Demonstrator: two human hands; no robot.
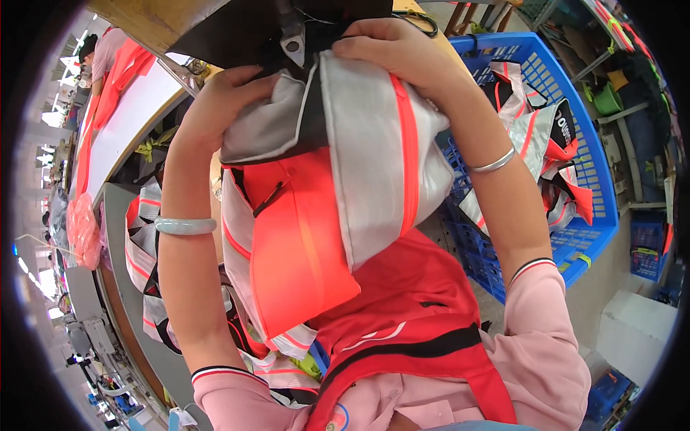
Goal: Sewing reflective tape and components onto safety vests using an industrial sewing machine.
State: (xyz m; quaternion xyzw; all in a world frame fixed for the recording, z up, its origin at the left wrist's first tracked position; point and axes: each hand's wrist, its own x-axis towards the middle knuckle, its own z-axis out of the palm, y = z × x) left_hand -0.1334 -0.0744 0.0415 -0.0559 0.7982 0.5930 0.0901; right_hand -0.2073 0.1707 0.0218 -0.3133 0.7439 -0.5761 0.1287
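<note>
A half-shaped bag [374, 158] of silver-grey fabric, with black and bright red-orange panels and light piping along its seams, hangs down from both my hands. My left hand [226, 108] grips its grey edge at the left, the thumb on top of the fabric. My right hand [399, 54] holds the upper right edge beside the piped seam, fingers bent over it. Between the hands, just beyond the bag's edge, stands the metal foot of a sewing machine [293, 47] over a dark bed. The red-orange panel [302, 244] with a zipper-like strip hangs lowest, over my red apron [410, 302].
A blue plastic basket [607, 172] at the right holds several similar grey and red-orange pieces. More such pieces [147, 266] lie to the left below my forearm. A long white table [136, 122] with red-orange cloth stands at the far left, with a person bent over it.
</note>
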